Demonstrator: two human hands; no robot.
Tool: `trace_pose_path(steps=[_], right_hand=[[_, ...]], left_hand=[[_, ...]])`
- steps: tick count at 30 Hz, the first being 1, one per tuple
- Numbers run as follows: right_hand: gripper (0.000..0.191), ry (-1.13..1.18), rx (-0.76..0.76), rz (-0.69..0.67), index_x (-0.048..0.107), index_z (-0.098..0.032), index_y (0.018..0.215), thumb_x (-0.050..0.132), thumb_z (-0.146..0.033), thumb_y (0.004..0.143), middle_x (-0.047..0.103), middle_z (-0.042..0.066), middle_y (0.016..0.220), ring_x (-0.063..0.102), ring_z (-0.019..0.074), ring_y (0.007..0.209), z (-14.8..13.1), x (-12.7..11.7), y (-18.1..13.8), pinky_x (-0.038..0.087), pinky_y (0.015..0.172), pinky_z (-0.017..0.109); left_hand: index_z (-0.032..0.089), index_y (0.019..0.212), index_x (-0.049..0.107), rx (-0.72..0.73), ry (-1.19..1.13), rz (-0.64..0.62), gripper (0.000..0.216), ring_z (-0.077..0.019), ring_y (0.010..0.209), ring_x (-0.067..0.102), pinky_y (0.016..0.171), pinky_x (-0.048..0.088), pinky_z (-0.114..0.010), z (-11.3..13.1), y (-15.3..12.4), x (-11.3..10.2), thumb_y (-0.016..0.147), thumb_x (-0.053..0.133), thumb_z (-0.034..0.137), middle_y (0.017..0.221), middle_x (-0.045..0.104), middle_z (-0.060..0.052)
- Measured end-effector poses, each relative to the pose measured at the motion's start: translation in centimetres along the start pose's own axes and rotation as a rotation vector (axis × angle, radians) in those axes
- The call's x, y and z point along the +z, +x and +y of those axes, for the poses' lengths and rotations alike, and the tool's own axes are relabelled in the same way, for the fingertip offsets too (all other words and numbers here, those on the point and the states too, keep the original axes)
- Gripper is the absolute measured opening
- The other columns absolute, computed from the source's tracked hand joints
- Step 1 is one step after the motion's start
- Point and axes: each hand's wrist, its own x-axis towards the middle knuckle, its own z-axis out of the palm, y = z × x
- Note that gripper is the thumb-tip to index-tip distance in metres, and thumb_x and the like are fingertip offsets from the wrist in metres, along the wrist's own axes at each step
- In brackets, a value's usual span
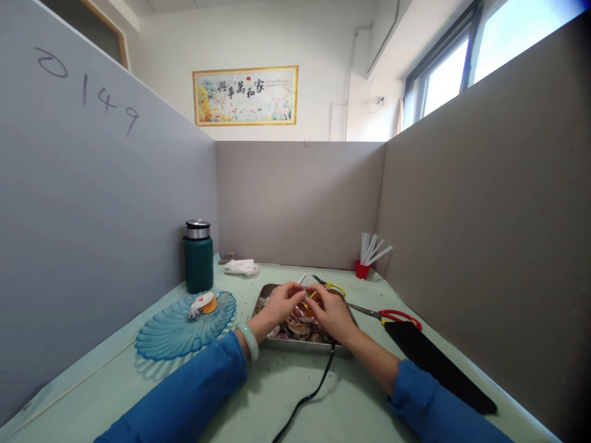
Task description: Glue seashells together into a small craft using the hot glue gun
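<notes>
My left hand [287, 299] and my right hand [330, 309] meet above a metal tray [295, 346], fingertips pinched close together. Whatever they pinch is too small and too covered by the fingers to name. Below them, the tray holds many shells [300, 327] in white, brown and purplish tones. A black cord [308, 397] runs from the tray's front edge toward me. Just behind my right hand, a yellow-handled tool [336, 287] with dark tips lies at the tray's far edge. A thin white stick-like piece [302, 279] shows past my fingertips.
To the left are a blue shell-shaped plate [161, 335] with small decorated pieces [205, 303] and a green bottle [198, 264]. Red-handled scissors [401, 317] and a black flat object [438, 366] lie right. A red cup [362, 269] with white sticks and a white packet [241, 267] stand farther back.
</notes>
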Motion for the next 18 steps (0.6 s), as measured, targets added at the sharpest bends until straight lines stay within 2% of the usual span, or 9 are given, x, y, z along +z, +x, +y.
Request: trace_pose_path(steps=[8, 12, 18], right_hand=[[0.019, -0.013, -0.001, -0.005, 0.058, -0.02, 0.098, 0.048, -0.03, 0.085, 0.066, 0.001, 0.073, 0.06, 0.0155, 0.065, 0.0, -0.03, 0.03, 0.04, 0.059, 0.024], [0.019, -0.016, -0.005, 0.004, 0.059, -0.02, 0.097, 0.049, -0.03, 0.085, 0.066, 0.001, 0.073, 0.06, 0.0155, 0.065, 0.11, 0.04, 0.02, 0.04, 0.059, 0.024], [0.019, -0.015, -0.004, 0.003, 0.059, -0.02, 0.097, 0.049, -0.03, 0.085, 0.066, 0.001, 0.072, 0.06, 0.0153, 0.064, 0.13, 0.08, 0.04, 0.041, 0.059, 0.024]], left_hand=[[0.012, 0.093, 0.059, -0.024, -0.036, -0.007, 0.034, -0.0149, 0.064, 0.062, 0.05, 0.049, -0.023, 0.12, -0.1, 0.14, 0.075, 0.059, 0.04, 0.083, 0.065, -0.007], [0.012, 0.098, 0.057, -0.034, -0.072, -0.03, 0.035, -0.0152, 0.063, 0.063, 0.05, 0.05, -0.024, 0.56, -0.27, 0.17, 0.075, 0.059, 0.039, 0.088, 0.066, -0.009], [0.012, 0.098, 0.058, -0.02, -0.045, -0.043, 0.032, -0.0131, 0.06, 0.062, 0.052, 0.049, -0.022, 0.95, -0.37, 0.01, 0.076, 0.058, 0.035, 0.08, 0.066, -0.007]])
